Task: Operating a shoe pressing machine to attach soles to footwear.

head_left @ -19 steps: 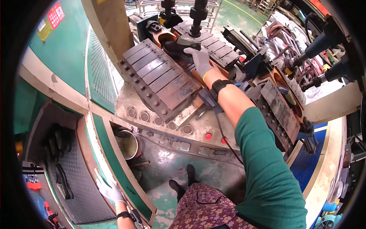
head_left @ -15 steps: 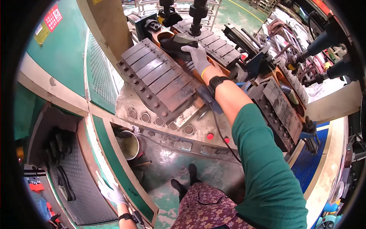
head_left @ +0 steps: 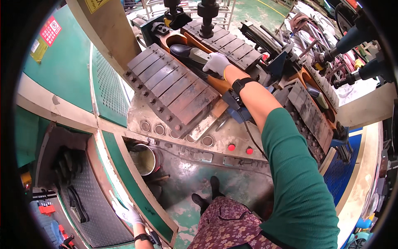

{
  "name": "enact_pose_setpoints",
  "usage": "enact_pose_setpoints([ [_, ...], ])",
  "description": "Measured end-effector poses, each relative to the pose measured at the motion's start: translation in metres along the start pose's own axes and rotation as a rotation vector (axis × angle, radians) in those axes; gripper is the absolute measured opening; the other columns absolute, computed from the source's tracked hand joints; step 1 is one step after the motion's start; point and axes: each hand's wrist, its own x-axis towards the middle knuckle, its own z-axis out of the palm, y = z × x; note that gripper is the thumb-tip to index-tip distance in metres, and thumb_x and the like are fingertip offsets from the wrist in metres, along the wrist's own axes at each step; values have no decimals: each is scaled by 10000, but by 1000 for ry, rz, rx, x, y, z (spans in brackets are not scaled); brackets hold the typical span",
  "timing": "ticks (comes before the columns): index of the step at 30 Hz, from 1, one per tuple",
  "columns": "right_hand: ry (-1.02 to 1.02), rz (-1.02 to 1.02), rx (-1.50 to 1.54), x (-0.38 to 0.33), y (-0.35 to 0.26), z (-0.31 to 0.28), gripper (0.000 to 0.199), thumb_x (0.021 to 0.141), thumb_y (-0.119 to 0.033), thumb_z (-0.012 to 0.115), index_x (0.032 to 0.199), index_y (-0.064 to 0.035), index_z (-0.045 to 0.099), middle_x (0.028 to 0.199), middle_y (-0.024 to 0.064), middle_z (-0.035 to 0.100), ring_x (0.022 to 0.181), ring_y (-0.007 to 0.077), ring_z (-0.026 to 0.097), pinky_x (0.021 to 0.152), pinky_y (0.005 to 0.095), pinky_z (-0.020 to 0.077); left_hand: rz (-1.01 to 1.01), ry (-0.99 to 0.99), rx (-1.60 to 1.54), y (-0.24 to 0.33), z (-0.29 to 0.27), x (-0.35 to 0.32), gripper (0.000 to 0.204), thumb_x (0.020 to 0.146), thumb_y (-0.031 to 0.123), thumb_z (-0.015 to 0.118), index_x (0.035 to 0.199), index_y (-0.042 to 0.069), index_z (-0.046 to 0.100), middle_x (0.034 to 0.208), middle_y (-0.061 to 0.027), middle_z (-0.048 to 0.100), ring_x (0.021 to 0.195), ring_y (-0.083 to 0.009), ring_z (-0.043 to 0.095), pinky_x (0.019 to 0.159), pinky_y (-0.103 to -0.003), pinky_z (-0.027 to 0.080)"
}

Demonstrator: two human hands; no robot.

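A black shoe with a grey piece along its top (head_left: 194,54) lies in the orange trough of a press, between two banks of steel plates. Around its near end my gloved right hand (head_left: 216,64) is closed, fingers curled over the grey part. Low on the left, my gloved left hand (head_left: 127,212) rests at the cabinet's pale edge, fingers stretched out and holding nothing. Beside it, a dark flat shoe part (head_left: 77,204) lies on a textured black shelf (head_left: 97,211). Several more dark pieces (head_left: 64,164) sit farther back there, too shadowed to make out.
A dark press ram (head_left: 207,20) hangs just above the trough. The near plate bank (head_left: 170,85) slopes toward me. At right, a second press holds another shoe (head_left: 317,97). Two red buttons (head_left: 231,147) sit on the machine's front ledge. A bucket (head_left: 145,159) stands below.
The shoe has gone down into the trough, and its grey top now shows more. My right hand has shifted to its near end. My left hand stays by the cabinet edge.
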Motion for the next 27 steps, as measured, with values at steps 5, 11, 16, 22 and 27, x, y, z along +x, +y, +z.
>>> enact_pose_setpoints([
  [5,42,-23,-22,6,23,2,598,643,-344,860,1114,-6,711,1135,209,713,1055,346,690,905,395,555,-41,-60,-129,27,-10,9,561,1006,285,491,1542,133,427,1314,-244,584,1116,-394,583,996,-469,438],
  [11,45,-99,-181,-13,14,7,646,670,-400,848,1107,49,692,1126,256,700,1086,347,685,929,401,552,-22,-26,-88,3,-5,-5,540,1018,285,454,1530,117,432,1423,-215,548,1284,-410,518,1123,-470,367],
  [16,383,-215,-264,-112,22,-19,347,856,-390,646,1069,-132,742,1024,190,732,920,392,693,810,435,567,19,-54,-271,34,-35,5,588,976,295,530,1531,123,435,1368,-241,581,1224,-417,555,1066,-490,410],
  [22,90,-337,329,-386,45,72,465,1094,-334,448,903,-4,714,799,38,690,684,113,631,660,270,506,51,-27,-194,14,-24,-1,718,917,357,609,1568,178,365,1134,-201,610,999,-369,602,877,-496,462],
  [27,-300,419,969,-546,106,176,174,985,-167,639,1094,-37,681,878,-7,667,752,73,610,684,232,521,-5,-118,-116,6,-16,-3,726,971,457,517,1599,179,283,1223,-197,582,1079,-348,577,867,-478,447],
])
